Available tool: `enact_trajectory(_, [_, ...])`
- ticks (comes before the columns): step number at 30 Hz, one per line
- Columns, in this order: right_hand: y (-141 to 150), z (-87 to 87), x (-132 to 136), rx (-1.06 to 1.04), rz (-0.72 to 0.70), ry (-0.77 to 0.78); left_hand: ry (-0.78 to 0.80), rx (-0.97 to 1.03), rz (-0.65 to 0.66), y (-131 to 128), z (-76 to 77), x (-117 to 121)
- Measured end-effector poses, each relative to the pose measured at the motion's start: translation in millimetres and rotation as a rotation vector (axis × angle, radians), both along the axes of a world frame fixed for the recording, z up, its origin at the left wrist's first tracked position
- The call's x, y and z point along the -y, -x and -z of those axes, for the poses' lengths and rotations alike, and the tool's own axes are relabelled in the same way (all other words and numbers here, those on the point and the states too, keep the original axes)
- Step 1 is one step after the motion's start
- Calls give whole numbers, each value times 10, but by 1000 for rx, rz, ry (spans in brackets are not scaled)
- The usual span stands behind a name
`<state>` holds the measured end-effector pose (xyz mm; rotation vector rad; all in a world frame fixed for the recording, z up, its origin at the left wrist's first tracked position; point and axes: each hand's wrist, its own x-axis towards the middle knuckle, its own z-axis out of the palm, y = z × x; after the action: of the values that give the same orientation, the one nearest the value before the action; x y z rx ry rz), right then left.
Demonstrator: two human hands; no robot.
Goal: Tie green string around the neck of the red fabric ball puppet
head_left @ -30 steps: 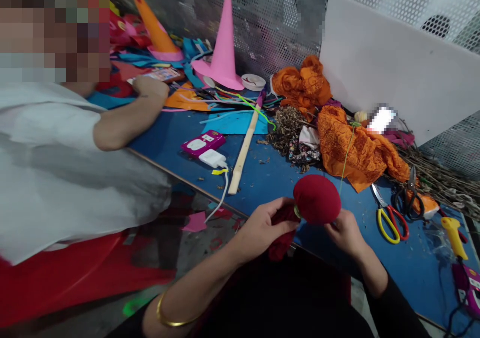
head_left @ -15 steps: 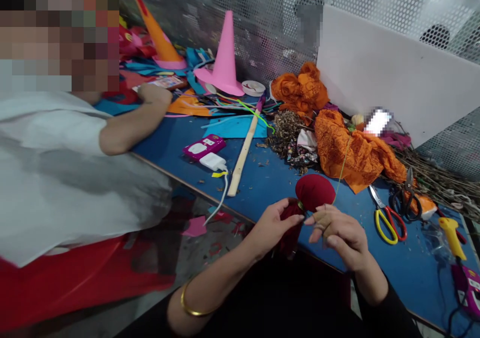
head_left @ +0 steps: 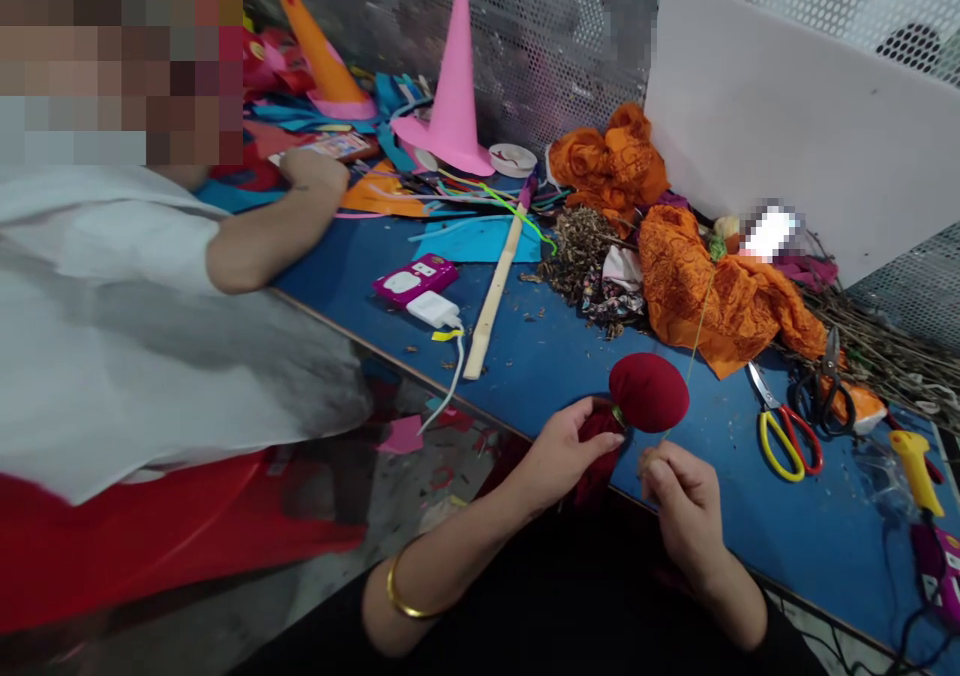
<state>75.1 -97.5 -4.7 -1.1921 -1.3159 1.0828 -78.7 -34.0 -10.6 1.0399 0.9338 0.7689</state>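
One red cloth bundle (head_left: 649,392) w/ round head, R of near end of wooden stick (head_left: 496,296), held at edge of blue tabletop (head_left: 555,381). L hand (head_left: 562,461): fingers grasp gathered part just below head, nr green tie (head_left: 618,414). R hand (head_left: 684,496): fingers clenched on thin thread (head_left: 692,356) leading to green thread ball (head_left: 718,247) on orange cloth (head_left: 682,286). Yellow/red scissors (head_left: 766,392) well R of stick. Purple adapter (head_left: 412,281) & white charger (head_left: 433,309) just L of it.

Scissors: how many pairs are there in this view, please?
2: the yellow-red pair on the table, right of the right hand; the black pair beside the first. Others may be hidden under the orange cloth.
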Motion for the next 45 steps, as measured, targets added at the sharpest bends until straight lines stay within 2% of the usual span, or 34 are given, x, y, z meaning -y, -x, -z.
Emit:
enact_trajectory(5, [50, -82, 78, 72, 37, -47, -60, -91, -27, -2, 19, 17])
enact_trajectory(9, [66, -7, 93, 12, 46, -70, -148, -201, -34, 3, 73, 3])
enact_trajectory(13, [59, 19, 67, -63, -14, -42, -253, -345, 2, 13, 139, -14])
enact_trajectory(16, [16, -101, 1, -148, -148, -65, -330, -546, 72, 42, 108, -26])
enact_trajectory(19, [-69, -287, -111, -112, -274, -164, -379, -720, 191, 79, 1, -25])
enact_trajectory(22, [-165, -427, -268, 6, -323, -194, -434, -755, 299, 100, -102, -5])
enact_trajectory(26, [-227, -501, -527, 131, -380, -157, -457, -752, 351, 107, -152, 44])
enact_trajectory(30, [-208, -491, -775, 142, -474, -40, -466, -754, 454, 122, -178, 84])
enact_trajectory(36, [-242, -298, -1010, -88, -559, 345, -601, -768, 612, 184, -302, 107])
enact_trajectory(41, [-295, -42, -1021, -314, -557, 608, -618, -652, 601, 252, -358, 106])
enact_trajectory(45, [-325, 151, -916, -447, -475, 654, -541, -516, 534, 264, -310, 104])
